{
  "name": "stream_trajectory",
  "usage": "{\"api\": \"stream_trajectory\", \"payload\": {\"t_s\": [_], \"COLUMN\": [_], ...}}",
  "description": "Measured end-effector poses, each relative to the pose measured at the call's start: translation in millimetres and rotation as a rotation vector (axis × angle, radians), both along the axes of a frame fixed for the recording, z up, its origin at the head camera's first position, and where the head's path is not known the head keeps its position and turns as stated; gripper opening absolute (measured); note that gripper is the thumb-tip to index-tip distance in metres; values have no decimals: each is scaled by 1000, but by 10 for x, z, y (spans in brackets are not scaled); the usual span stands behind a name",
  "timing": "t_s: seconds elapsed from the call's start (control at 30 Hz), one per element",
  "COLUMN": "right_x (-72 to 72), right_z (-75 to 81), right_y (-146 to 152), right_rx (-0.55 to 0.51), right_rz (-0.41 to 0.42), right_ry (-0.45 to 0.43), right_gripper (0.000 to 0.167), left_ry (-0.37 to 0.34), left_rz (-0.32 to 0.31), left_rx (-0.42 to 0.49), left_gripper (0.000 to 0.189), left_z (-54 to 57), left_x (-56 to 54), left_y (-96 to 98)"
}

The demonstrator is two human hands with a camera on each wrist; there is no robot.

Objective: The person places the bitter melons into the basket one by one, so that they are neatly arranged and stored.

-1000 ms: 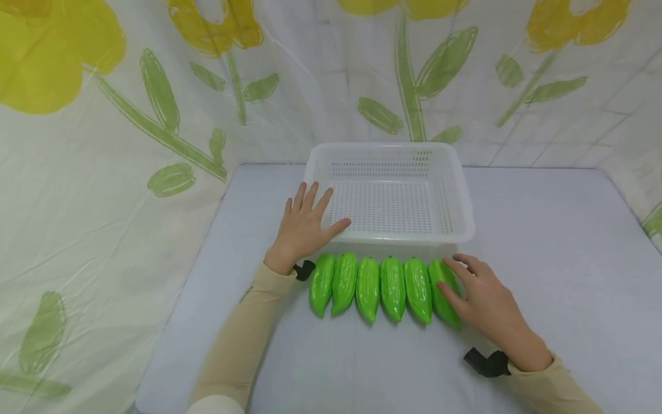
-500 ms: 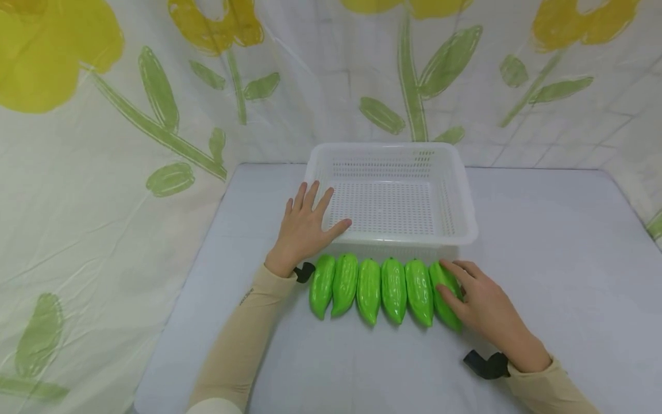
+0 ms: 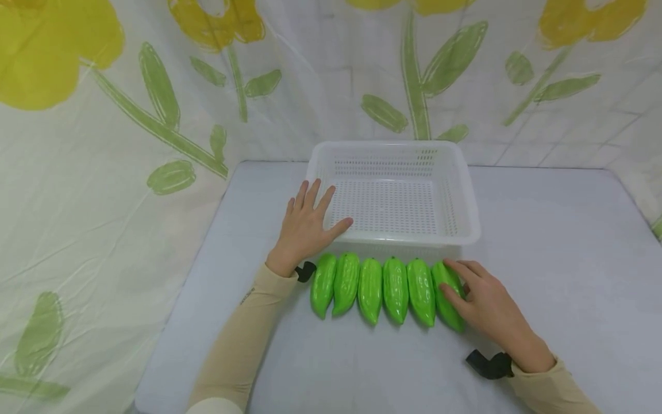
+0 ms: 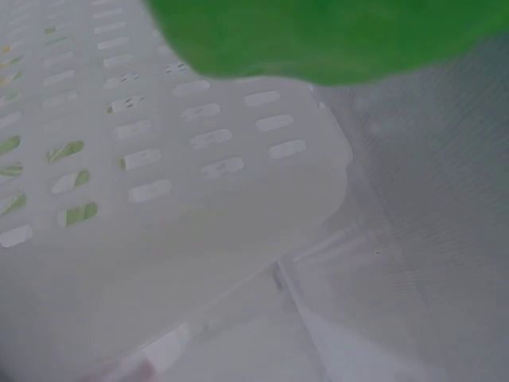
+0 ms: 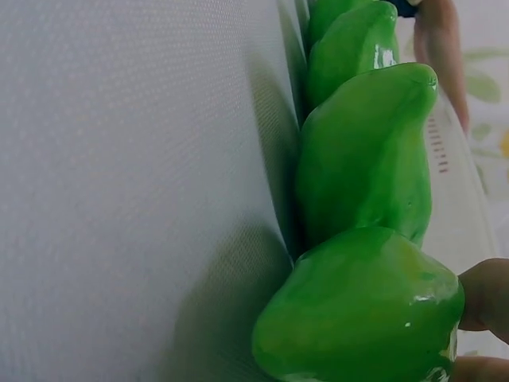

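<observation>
Several glossy green vegetables, long and ridged with pointed ends, lie side by side in a row; one of the middle green vegetables (image 3: 370, 290) points its tip toward me. Over the rightmost green vegetable (image 3: 447, 310) is my right hand (image 3: 491, 302), thumb and fingers loosely bent with their tips right at its upper surface. In the right wrist view, fingertips (image 5: 487, 296) meet that end vegetable (image 5: 358, 306). My left hand (image 3: 302, 230) has its fingers spread over the left front corner of a white perforated plastic basket (image 3: 400, 237).
The basket stands behind the row, its slotted wall (image 4: 95, 263) filling much of the left wrist view. A pale cloth covers the table (image 3: 548, 247). Flower-printed sheeting (image 3: 310, 86) hangs behind and to the left. Black wrist mounts (image 3: 488, 364) sit at both cuffs.
My right hand's fingers have come slightly closer onto the rightmost green vegetable. The left hand keeps its place at the basket, and the head view has shifted a little.
</observation>
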State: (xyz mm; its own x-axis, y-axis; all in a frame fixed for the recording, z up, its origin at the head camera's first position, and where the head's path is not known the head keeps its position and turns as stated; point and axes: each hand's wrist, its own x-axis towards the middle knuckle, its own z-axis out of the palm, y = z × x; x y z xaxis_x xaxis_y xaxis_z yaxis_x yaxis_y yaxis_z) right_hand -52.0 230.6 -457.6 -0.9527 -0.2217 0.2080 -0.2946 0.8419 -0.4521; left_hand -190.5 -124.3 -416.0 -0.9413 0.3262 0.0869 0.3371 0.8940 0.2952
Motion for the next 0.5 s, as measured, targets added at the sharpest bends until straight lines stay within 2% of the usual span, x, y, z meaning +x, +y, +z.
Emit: {"api": "stream_trajectory", "payload": {"t_s": [0.2, 0.5], "right_x": [13, 88], "right_z": [72, 241], "right_y": [2, -49], "right_rx": [-2, -20], "right_rz": [-9, -10], "right_ry": [3, 24], "right_gripper": [52, 51], "left_ry": [7, -17], "left_rz": [-5, 3], "left_rx": [-2, -21], "left_gripper": [90, 91], "left_z": [20, 52], "left_x": [1, 18], "left_y": [9, 14]}}
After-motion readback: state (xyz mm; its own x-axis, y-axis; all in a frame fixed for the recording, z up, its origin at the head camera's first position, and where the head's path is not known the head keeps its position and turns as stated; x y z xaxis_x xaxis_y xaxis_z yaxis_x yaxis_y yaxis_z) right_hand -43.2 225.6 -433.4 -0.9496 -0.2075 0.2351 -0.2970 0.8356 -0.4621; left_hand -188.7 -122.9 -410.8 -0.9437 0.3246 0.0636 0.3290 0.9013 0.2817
